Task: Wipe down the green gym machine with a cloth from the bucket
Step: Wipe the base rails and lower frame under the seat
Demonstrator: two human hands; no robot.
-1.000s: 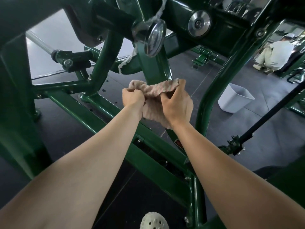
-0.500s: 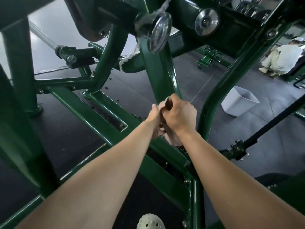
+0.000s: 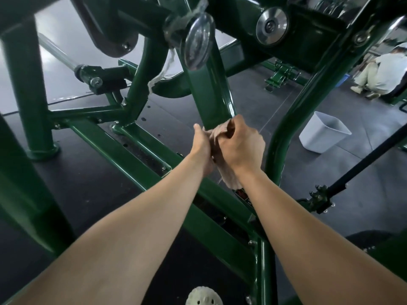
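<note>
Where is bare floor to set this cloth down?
Floor lies bare between the curved green steel tube and the white plastic bucket, and between the thick green post and the green floor rail. Crowded around the left hand and right hand holding the pinkish cloth.

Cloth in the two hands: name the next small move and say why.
Probably press the cloth onto the green post and wipe upward: both the left hand and right hand grip it bunched right at the post's lower end.
</note>
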